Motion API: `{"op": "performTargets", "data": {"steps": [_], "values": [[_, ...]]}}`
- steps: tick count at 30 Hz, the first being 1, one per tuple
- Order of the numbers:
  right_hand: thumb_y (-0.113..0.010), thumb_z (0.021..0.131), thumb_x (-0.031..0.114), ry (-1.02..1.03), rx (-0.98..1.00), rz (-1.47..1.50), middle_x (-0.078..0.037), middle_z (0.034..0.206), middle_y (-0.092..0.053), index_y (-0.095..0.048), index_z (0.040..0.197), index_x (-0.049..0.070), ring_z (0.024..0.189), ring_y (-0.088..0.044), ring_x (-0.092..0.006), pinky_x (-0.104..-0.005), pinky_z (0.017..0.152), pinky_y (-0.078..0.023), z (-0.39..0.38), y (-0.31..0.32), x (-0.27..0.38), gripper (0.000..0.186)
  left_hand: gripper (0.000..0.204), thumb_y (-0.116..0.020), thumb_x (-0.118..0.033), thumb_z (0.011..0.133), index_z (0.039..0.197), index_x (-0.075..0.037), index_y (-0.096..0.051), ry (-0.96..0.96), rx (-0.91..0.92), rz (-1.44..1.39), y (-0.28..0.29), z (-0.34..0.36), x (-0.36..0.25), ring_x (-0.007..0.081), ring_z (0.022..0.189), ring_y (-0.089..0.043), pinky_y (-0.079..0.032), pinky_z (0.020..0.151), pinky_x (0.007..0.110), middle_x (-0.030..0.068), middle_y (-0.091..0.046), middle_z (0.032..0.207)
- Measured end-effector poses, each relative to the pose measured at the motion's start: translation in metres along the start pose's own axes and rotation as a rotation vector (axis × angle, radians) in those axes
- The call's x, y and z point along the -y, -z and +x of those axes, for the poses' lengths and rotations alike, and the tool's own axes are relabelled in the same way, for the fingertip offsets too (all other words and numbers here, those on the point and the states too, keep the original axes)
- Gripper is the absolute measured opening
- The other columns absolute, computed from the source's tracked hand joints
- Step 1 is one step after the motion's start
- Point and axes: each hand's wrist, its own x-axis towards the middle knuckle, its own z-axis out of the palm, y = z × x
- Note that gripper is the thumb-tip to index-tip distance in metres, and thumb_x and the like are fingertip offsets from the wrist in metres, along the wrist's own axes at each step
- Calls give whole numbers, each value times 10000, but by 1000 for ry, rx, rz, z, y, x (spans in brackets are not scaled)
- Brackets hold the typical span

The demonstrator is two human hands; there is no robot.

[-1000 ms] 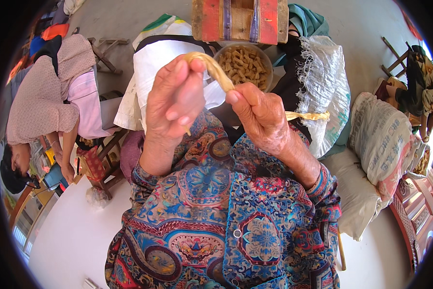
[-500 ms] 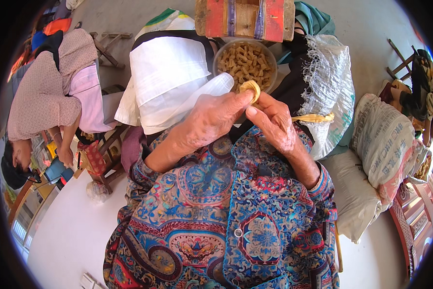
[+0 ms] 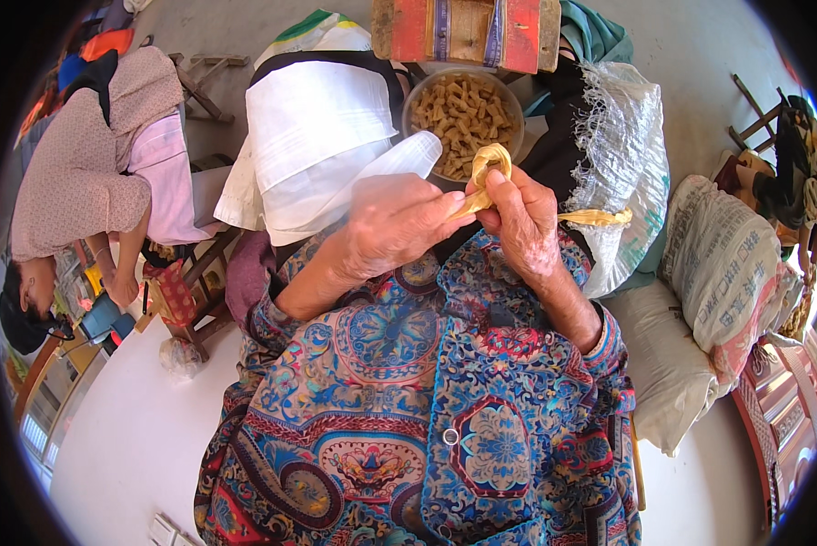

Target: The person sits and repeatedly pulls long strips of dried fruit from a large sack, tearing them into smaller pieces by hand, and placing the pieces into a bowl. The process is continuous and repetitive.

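A soft yellow strip (image 3: pixel 491 161) runs between my hands, bent into an upright loop above them. My left hand (image 3: pixel 392 221) is closed, pinching one part of the strip below the loop. On the other side my right hand (image 3: pixel 524 227) grips the loop's base between thumb and fingers. A flat yellow tail (image 3: pixel 598 217) sticks out to the right past my right hand. Just beyond the hands stands a round clear tub (image 3: pixel 519 109) full of small tan folded pieces (image 3: pixel 463 114). What the strip is made of I cannot tell.
White cloth (image 3: pixel 313 136) covers my left leg; a white woven plastic sheet (image 3: pixel 622 155) lies over my right. A red-painted wooden stool (image 3: pixel 468 32) stands beyond the tub. Stuffed sacks (image 3: pixel 722 264) rest at right. Another person (image 3: pixel 85 177) sits bent forward at left.
The loop has grown larger and stands higher. My left hand has shifted slightly down, pulling a length of strip out toward the left, and the hands are further apart.
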Motion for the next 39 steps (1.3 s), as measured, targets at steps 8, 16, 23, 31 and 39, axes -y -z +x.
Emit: {"op": "performTargets", "data": {"steps": [8,16,23,31,39], "values": [[-432,955,196,53,-31,-176,-37,680,-540,-549,943,-21,588,-499,-78,-241,524,-430,-1,-7,-4,247,142,-676,-100,799,867,8,-616,1016,-362,-1050,-2,-13,7,88,584,-485,-384,528,231,24,-586,702],[-468,907,79,573,53,-640,-182,628,-511,-506,855,-38,527,-525,-340,-386,461,-390,2,-7,-22,134,179,-660,-54,807,954,-2,-572,1131,-349,-1316,-18,-6,5,99,749,-563,-454,655,220,46,-597,871],[-476,897,57,680,95,-734,-171,610,-509,-510,854,-34,509,-522,-352,-402,450,-386,4,-5,-26,107,214,-675,-63,799,979,31,-610,1124,-286,-1182,-22,-15,8,128,844,-593,-471,751,226,89,-628,957],[-504,890,61,471,62,-590,-186,603,-517,-513,854,-29,513,-535,-360,-389,442,-387,1,-8,-22,98,229,-638,-41,824,1021,73,-610,803,-168,-961,-13,-10,-6,128,885,-587,-476,794,238,109,-628,987],[-520,890,77,430,41,-710,-195,587,-514,-502,840,-23,524,-532,-384,-405,446,-395,-1,-12,-22,114,282,-571,20,835,1108,62,-512,898,-291,-776,-19,-11,-12,118,842,-599,-489,761,229,117,-642,947]]}}
